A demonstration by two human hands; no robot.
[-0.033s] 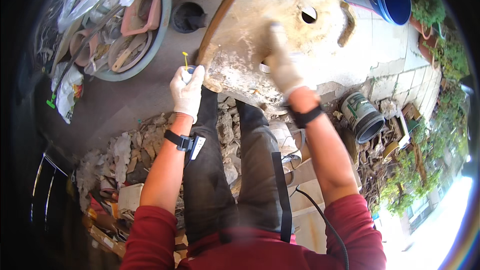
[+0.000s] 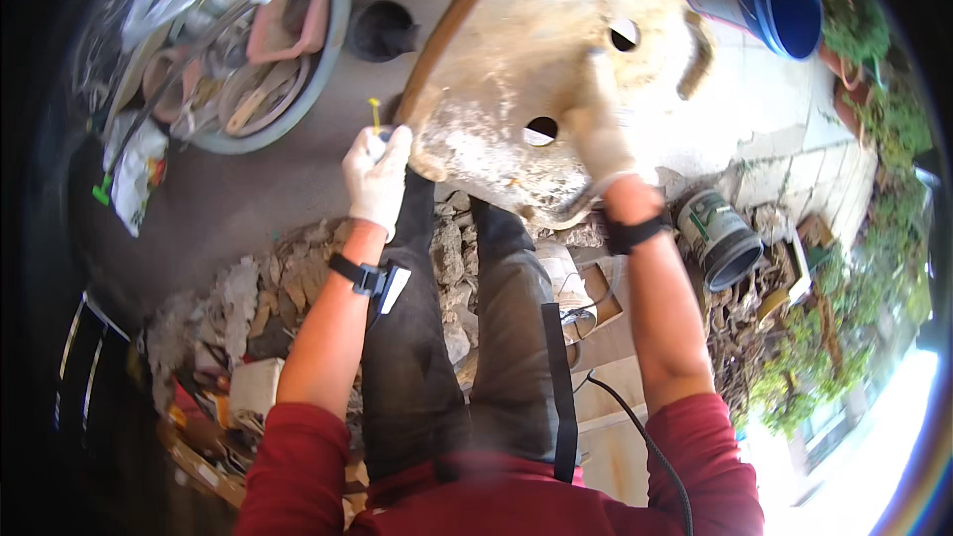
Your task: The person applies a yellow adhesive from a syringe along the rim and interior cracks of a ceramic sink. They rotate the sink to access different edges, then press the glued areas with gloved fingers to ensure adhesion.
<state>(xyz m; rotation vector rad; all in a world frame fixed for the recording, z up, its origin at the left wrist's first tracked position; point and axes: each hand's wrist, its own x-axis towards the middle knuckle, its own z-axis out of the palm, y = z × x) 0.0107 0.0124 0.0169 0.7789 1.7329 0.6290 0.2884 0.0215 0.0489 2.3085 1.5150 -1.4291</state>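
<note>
Nearest me, rubble [image 2: 457, 273] lies around my two legs, short of the slab [image 2: 486, 69], with one black cable [image 2: 650, 442] by my right thigh. The slab is just ahead of my feet, pierced by two round holes. At its near left corner my left hand [image 2: 377, 179] has gloved fingers clamped round one container [image 2: 384, 136] with a yellow tip. My right hand [image 2: 604, 139] covers part of the slab; blur hides whether those fingers are apart or together. Right of the slab: one grey bucket [image 2: 720, 238], pale paving [image 2: 799, 174]. Left: dark ground [image 2: 288, 189], one black pot [image 2: 379, 28], one cluttered tub [image 2: 320, 84]. Beyond its far right: one blue bucket [image 2: 791, 5], then plants [image 2: 893, 129].
</note>
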